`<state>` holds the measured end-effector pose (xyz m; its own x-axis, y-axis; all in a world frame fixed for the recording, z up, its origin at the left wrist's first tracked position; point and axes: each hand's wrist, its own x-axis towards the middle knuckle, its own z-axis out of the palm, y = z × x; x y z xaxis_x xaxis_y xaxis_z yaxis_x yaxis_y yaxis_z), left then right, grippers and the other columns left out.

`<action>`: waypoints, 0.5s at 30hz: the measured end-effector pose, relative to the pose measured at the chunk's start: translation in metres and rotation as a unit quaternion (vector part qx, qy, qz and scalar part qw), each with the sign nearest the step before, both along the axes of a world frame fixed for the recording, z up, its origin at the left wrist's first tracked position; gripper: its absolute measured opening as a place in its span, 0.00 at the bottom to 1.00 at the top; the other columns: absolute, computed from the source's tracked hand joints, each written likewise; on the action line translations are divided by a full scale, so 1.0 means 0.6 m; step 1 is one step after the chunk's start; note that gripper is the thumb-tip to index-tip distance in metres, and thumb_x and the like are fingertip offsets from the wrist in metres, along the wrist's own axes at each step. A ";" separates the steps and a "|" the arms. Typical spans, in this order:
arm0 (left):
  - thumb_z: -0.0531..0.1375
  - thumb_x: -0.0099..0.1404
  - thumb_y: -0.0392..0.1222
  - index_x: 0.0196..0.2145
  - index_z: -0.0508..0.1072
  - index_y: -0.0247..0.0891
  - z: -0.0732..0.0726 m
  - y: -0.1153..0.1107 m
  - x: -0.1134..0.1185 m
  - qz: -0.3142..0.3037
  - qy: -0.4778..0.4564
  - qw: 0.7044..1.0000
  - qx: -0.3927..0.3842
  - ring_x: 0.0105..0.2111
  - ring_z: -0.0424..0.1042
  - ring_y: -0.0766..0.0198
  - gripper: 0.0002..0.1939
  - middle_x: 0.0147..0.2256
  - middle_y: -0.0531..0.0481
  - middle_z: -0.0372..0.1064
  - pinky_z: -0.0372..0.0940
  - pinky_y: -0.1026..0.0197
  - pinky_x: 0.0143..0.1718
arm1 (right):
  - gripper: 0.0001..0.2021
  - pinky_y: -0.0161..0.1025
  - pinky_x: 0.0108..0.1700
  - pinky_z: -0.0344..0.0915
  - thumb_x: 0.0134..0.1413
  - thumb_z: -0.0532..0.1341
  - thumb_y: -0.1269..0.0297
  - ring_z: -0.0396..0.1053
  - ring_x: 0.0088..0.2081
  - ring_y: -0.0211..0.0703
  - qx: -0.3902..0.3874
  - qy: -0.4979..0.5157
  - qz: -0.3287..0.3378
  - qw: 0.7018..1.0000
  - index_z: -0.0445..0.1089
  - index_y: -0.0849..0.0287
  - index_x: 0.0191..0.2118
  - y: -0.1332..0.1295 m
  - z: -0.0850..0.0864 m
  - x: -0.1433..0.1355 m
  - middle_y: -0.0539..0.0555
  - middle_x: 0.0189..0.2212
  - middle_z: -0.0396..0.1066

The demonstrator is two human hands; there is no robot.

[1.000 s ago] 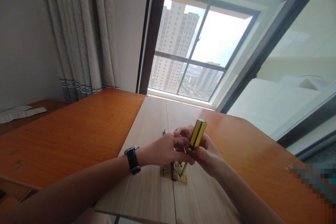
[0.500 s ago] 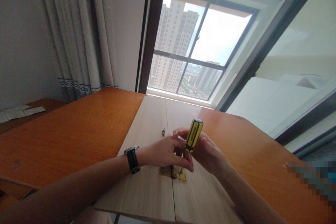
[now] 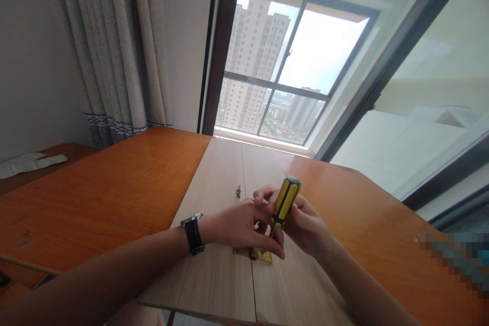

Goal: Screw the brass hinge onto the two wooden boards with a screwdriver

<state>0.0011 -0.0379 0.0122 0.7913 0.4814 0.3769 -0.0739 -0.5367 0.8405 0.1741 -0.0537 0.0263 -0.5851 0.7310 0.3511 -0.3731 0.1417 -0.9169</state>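
A screwdriver (image 3: 286, 199) with a yellow and black handle stands tilted over a brass hinge (image 3: 263, 255). The hinge lies across the seam between two pale wooden boards (image 3: 214, 285), partly covered by my fingers. My left hand (image 3: 246, 224) pinches the screwdriver's shaft low down, between thumb and fingers. Around the handle, my right hand (image 3: 305, 219) has its fingers behind and its thumb at the right side. The screwdriver's tip is hidden behind my left hand. Several small screws (image 3: 238, 192) lie in a little heap on the left board, beyond my left hand.
The boards rest on an orange-brown wooden table (image 3: 126, 193). Beyond it are a window (image 3: 275, 81) and a grey curtain (image 3: 114, 51). White paper strips (image 3: 34, 164) lie at the far left. A blurred patch (image 3: 458, 260) covers the right edge.
The screwdriver's handle has shifted slightly right and down and turned a little. My right fingers have closed in nearer to the handle. My left hand has barely moved.
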 end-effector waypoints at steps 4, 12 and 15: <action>0.58 0.66 0.35 0.34 0.78 0.33 0.002 0.000 -0.006 -0.009 -0.001 0.999 0.033 0.31 0.69 0.67 0.08 0.31 0.50 0.71 0.66 0.68 0.36 | 0.15 0.32 0.30 0.72 0.62 0.59 0.54 0.71 0.28 0.35 -0.032 0.006 0.030 0.999 0.76 0.60 0.39 0.000 0.001 -0.001 0.57 0.44 0.68; 0.53 0.65 0.32 0.34 0.79 0.31 -0.005 0.006 -0.003 -0.008 -0.006 0.995 0.100 0.32 0.72 0.66 0.13 0.31 0.47 0.74 0.67 0.68 0.37 | 0.18 0.30 0.25 0.71 0.52 0.67 0.50 0.71 0.41 0.46 -0.005 0.004 0.005 1.000 0.74 0.58 0.43 0.002 -0.001 -0.003 0.58 0.43 0.68; 0.54 0.64 0.31 0.34 0.79 0.30 -0.009 0.009 -0.003 -0.004 -0.011 0.992 0.124 0.32 0.73 0.64 0.13 0.31 0.46 0.75 0.68 0.65 0.39 | 0.20 0.29 0.21 0.69 0.47 0.71 0.52 0.71 0.36 0.44 -0.019 0.008 -0.003 1.000 0.73 0.55 0.44 0.003 -0.005 -0.005 0.57 0.42 0.69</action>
<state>-0.0007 -0.0322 0.0069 0.7856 0.3642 0.5002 -0.0962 -0.7267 0.6802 0.1708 -0.0522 0.0231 -0.5750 0.7476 0.3323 -0.3863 0.1100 -0.9158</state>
